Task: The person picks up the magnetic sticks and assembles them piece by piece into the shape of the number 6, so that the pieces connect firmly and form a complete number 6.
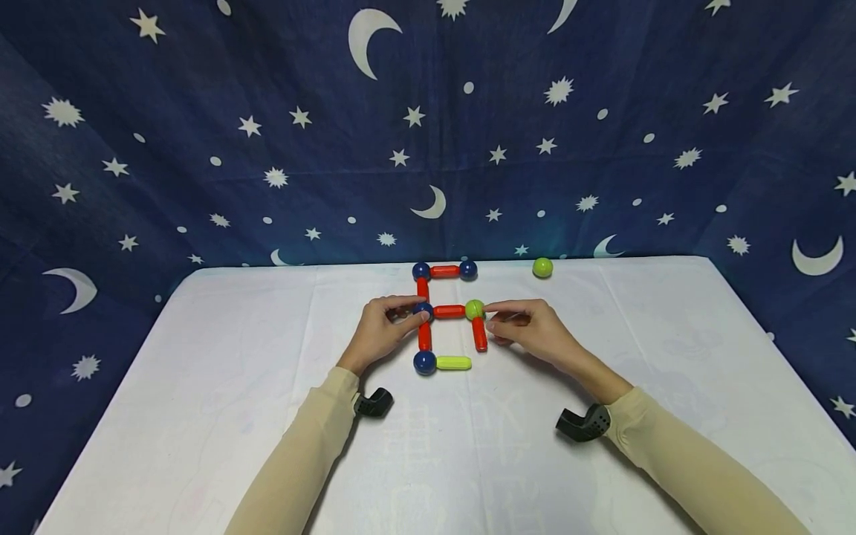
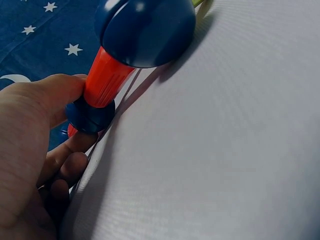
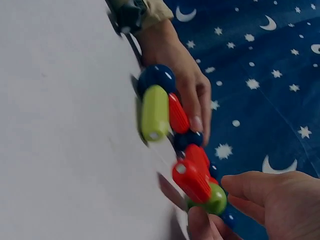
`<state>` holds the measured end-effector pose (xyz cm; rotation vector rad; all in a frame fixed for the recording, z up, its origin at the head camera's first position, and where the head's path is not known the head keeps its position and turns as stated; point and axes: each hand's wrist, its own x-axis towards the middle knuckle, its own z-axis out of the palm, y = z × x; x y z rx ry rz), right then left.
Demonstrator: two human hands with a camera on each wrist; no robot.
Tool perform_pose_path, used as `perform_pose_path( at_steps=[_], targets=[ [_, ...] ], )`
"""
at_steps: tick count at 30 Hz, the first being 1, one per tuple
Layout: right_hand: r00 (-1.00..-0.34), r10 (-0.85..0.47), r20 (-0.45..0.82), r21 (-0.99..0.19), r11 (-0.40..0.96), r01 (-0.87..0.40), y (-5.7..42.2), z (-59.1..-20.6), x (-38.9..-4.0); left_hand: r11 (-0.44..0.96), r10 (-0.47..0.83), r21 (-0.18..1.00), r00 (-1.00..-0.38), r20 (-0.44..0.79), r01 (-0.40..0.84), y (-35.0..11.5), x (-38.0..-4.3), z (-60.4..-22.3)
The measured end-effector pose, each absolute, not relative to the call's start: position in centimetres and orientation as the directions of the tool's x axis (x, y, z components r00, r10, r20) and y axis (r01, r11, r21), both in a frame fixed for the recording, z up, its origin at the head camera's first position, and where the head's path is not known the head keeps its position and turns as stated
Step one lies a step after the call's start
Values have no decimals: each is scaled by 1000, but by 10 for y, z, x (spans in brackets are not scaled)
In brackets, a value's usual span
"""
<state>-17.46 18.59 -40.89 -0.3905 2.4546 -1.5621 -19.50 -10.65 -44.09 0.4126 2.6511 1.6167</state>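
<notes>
A flat frame of toy rods and balls lies on the table. My left hand [image 1: 380, 328] pinches its middle blue ball [image 2: 91, 116] between thumb and finger. A red rod [image 1: 449, 312] joins that ball to a green ball [image 1: 475, 310]. From the green ball a second red rod [image 3: 191, 181] sticks out toward the front, its far end unattached. My right hand [image 1: 531, 327] is at the green ball's right side, fingertips at its edge, thumb and finger apart. A front blue ball [image 1: 424, 362] carries a yellow-green rod [image 1: 453, 362].
At the back, a red rod [image 1: 444, 272] links two blue balls, one at the corner [image 1: 421, 272] and one at the end [image 1: 468, 270]. A loose green ball [image 1: 542, 267] sits near the table's back edge. Behind hangs a dark blue star-patterned curtain [image 1: 321, 134].
</notes>
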Motion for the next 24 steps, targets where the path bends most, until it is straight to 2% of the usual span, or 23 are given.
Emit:
perform_pose_path(
  at_steps=[9,18,24],
  targets=[
    [-971,-236,20,-883,452,-128,215,-406,-192,441,229,870,-965,128,220,-106,-194,-440],
    [-979,-103,177,-879,431,-204,246,-407,-213,419,245,873,-957,155,249,-107,-195,-440],
    [-983,-5,185,-859,485,-164,262,-405,-228,425,243,870,-957,157,251,-107,-195,-441]
  ],
)
